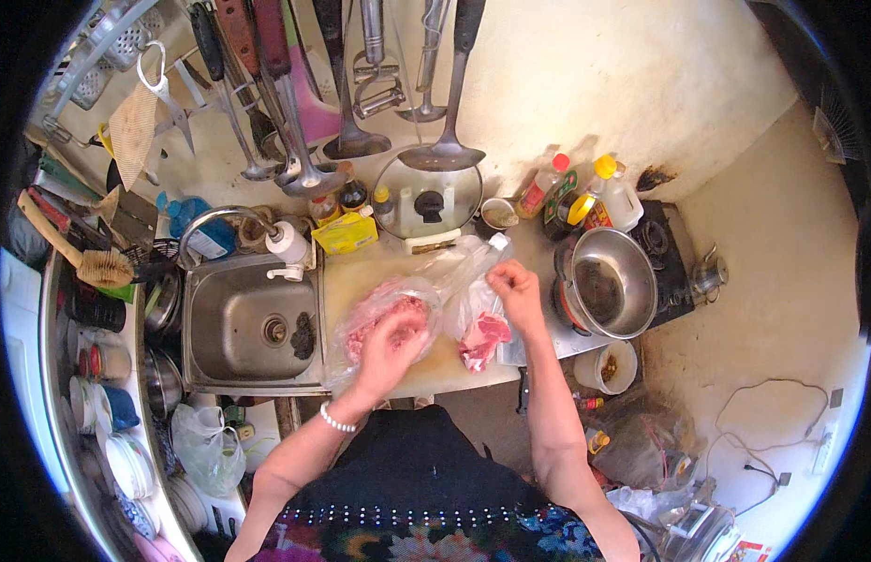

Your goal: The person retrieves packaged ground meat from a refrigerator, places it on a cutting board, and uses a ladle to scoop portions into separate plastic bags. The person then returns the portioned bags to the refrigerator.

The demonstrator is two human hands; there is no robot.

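Observation:
My left hand [395,345], with a white bead bracelet at the wrist, reaches over the ground or chopped meat [365,324] in a clear plastic bag; whether its fingers grip anything is hard to see. My right hand [513,284] is raised with curled fingers, pinching the upper part of a thin clear plastic bag [470,298]. Just below that hand, a piece of raw red meat with white fat [486,338] lies at the front right of the pale cutting board [435,378]. The flat metal blade [544,345] of a cleaver with a dark handle lies right of the meat.
A steel sink [232,330] with a faucet [225,211] adjoins on the left. At right are a steel pot [613,281], a stove [671,267] and a white tub [607,367]. Bottles [544,186] and a glass lid [428,183] stand behind; ladles [446,151] hang above.

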